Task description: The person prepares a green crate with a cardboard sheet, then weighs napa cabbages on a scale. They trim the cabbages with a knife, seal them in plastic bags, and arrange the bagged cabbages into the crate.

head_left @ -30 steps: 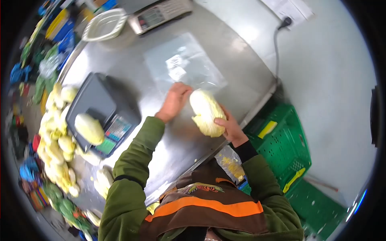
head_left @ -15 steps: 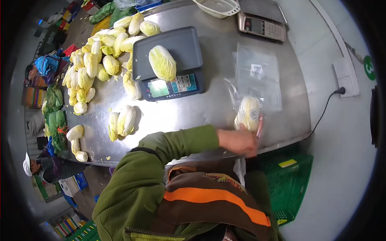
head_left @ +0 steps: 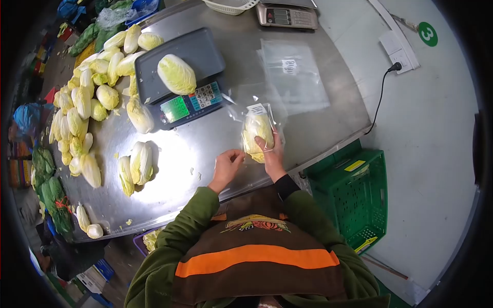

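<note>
Gripping a napa cabbage (head_left: 256,126) in a clear plastic bag (head_left: 271,115) with the right hand (head_left: 272,151), thumb across the front, fingers wrapped around the right side. Located at the near edge of the stainless-steel table (head_left: 334,123), just in front of the brown apron (head_left: 257,226); cannot tell whether resting on the steel or lifted slightly. Bending the fingers of the left hand (head_left: 229,165) inward at the lower left of the bag; cannot tell whether pinching film or merely touching. Probably fairly weighty and dense, firm through the core, but softer at the outer leaves and apt to bruise, crack or tear under a hard squeeze. Probably slippery too, with thin, limp film free to slide over smooth leaves. Best held broadly around the thick middle, with support under the base, rather than hung by the loose plastic. Better kept clear of the white printed label (head_left: 257,109) near the top, to avoid creasing. Much like the bare cabbage (head_left: 176,74) on the digital scale (head_left: 203,51) in shape, though likely easier to grip there, without film. Beyond the bag, flat on the steel, more clear bags (head_left: 303,87).
</note>
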A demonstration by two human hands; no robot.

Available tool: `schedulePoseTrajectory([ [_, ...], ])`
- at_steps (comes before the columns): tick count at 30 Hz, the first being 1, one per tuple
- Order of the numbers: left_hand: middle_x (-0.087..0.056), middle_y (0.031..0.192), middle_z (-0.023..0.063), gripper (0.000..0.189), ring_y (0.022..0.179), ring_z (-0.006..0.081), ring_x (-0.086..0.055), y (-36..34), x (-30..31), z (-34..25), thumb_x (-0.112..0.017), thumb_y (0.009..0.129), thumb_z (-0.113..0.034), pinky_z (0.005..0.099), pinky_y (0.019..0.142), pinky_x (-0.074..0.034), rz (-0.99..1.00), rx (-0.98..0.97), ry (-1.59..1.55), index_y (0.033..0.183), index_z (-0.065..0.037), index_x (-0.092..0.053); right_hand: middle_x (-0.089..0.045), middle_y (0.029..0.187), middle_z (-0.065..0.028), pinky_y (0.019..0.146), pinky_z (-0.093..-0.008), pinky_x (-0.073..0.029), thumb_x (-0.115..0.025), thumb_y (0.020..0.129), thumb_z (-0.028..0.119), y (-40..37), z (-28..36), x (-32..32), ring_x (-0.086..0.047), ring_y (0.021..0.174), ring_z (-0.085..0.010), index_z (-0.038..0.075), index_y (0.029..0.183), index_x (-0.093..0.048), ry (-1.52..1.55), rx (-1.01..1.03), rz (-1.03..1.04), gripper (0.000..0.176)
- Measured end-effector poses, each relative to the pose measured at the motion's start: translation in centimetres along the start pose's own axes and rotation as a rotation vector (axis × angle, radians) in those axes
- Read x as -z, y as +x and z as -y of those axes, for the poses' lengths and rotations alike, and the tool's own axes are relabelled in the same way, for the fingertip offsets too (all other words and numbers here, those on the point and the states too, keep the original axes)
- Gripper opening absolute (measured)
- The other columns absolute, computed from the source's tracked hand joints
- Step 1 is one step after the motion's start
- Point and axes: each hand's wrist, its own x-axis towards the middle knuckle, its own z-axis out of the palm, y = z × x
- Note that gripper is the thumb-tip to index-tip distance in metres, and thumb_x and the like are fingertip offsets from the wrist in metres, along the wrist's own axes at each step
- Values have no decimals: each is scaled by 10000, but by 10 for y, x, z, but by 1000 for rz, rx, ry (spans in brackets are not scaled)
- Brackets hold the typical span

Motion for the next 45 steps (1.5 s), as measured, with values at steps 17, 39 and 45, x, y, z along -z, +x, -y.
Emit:
schedulePoseTrajectory([
  [17,-613,855,244,86,804,443,-602,-127,70,40,-601,890,-43,439,698,-484,-88,-161,170,956,5,-576,-552,1252,-219,999,-416,-429,-860,724,249,-12,-93,-113,-529,1182,-352,-1,1404,-415,-234,186,289,850],
  [39,-688,746,157,254,655,276,-648,-175,100,61,-673,896,-247,376,620,-508,-388,129,396,870,2,-714,-633,1021,-77,826,-386,-497,-675,856,136,-146,-43,-45,-604,969,-296,75,1006,-668,-1046,487,710,162],
  [45,-700,854,58,304,720,130,-621,-170,112,90,-639,943,-285,280,639,-513,-256,390,-106,993,1,-728,-630,881,-52,765,-377,-500,-699,839,161,-148,-60,-80,-611,900,-274,84,907,-677,-990,518,697,105],
])
